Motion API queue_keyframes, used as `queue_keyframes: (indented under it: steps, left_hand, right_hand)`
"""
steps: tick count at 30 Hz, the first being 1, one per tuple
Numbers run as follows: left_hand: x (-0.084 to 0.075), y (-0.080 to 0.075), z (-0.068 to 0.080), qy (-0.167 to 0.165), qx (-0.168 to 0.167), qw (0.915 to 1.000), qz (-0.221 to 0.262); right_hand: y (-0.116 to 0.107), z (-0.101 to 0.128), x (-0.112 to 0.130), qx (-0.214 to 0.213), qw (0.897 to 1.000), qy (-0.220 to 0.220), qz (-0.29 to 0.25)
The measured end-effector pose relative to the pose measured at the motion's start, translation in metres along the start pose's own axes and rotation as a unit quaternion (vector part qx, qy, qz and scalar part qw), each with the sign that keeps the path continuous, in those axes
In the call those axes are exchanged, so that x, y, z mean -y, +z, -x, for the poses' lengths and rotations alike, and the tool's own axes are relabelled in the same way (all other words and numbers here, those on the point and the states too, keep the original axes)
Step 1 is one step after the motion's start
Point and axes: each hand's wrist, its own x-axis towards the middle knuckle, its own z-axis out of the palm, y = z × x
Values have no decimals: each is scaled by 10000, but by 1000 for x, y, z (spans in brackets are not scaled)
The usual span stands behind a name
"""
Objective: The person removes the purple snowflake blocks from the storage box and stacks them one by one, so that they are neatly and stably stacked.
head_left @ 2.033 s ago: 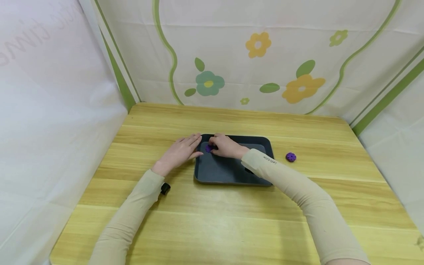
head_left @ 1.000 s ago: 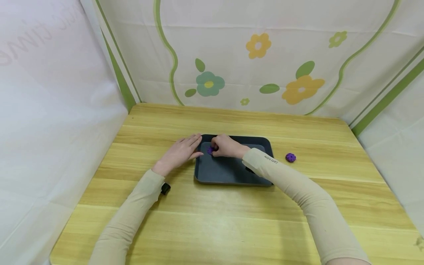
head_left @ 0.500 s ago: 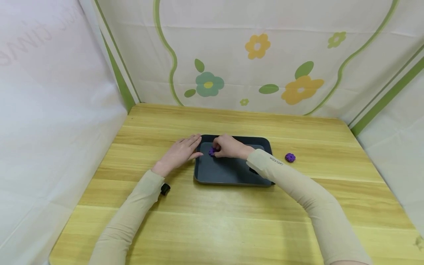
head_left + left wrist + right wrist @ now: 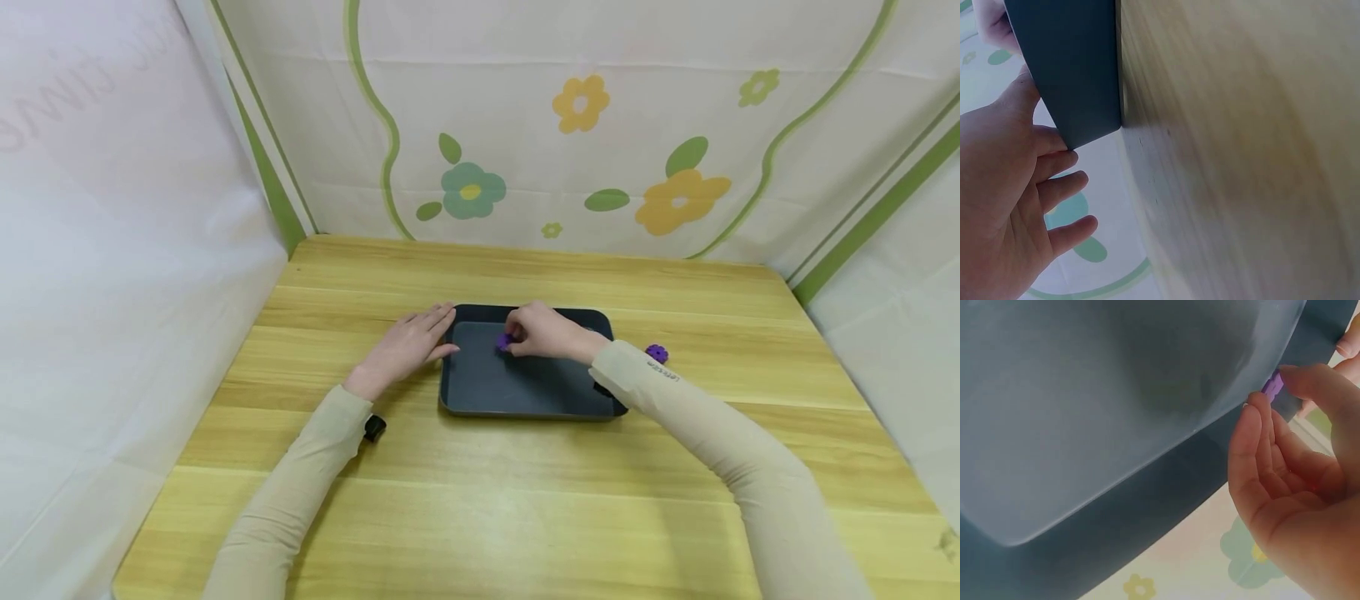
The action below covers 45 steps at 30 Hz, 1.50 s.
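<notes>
In the head view a dark grey rectangular tray lies on the wooden table. My left hand rests at its left rim, fingers extended along the far left corner, thumb over the edge. The left wrist view has this hand touching the tray's side. My right hand is above the tray, pinching a small purple notched disc between thumb and fingers. Seen from the right wrist, the purple disc is edge-on at the fingertips, over the tray's border.
Another purple notched disc lies on the table right of the tray, just behind the right sleeve. A white cloth printed with flowers stands behind the table, with white cloth at both sides.
My right hand has moved right, away from the tray's far left corner, with the purple disc in its fingers. The left hand has stayed at the rim.
</notes>
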Motion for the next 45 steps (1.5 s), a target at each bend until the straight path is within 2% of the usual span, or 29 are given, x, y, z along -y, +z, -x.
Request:
queue_keyframes:
  steps: [15,28,41,45]
  left_hand:
    - [0,1,3,-36,14,10000,-14]
    - [1,2,3,0,-49,10000,-42]
    - [-2,-4,1,35,-40,10000,-84]
    - [-2,-4,1,-10,87,10000,-41]
  right_hand:
    - [-12,36,-21,-281,9986,361,-273]
    - [-19,59,-41,-648,9968,408,-223]
    - [-33,87,-59,-847,9930,791,-230]
    - [-35,97,-64,-908,9908,975,-230]
